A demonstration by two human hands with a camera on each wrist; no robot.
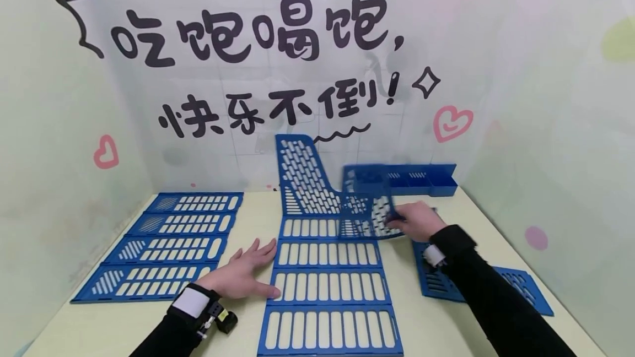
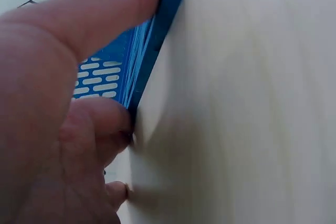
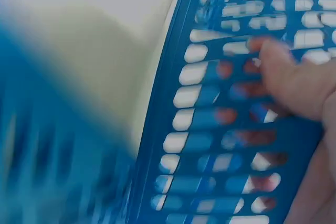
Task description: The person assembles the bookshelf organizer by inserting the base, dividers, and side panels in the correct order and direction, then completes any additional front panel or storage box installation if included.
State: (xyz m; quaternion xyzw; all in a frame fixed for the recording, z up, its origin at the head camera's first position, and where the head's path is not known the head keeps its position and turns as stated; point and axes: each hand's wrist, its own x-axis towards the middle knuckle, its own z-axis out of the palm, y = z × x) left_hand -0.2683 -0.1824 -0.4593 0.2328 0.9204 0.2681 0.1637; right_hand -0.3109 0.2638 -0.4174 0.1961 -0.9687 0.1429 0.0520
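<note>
My right hand (image 1: 419, 222) grips the edge of a blue perforated side panel (image 1: 378, 190), held upright over the back right of a row of slotted panels (image 1: 329, 269). In the right wrist view, the thumb lies on the face of this panel (image 3: 220, 124) and fingers show through its holes. Another perforated side panel (image 1: 305, 180), tall with a curved cutaway, stands at the back of the row. My left hand (image 1: 244, 273) is spread on the table, fingertips and thumb at the row's left edge. The left wrist view shows digits against that blue edge (image 2: 157, 40).
Several blue grid panels (image 1: 171, 238) lie joined at the left. A long blue compartment tray (image 1: 426, 180) stands by the back wall at the right. More blue perforated panels (image 1: 526, 291) lie at the right, partly hidden under my right forearm. Walls close in the table on three sides.
</note>
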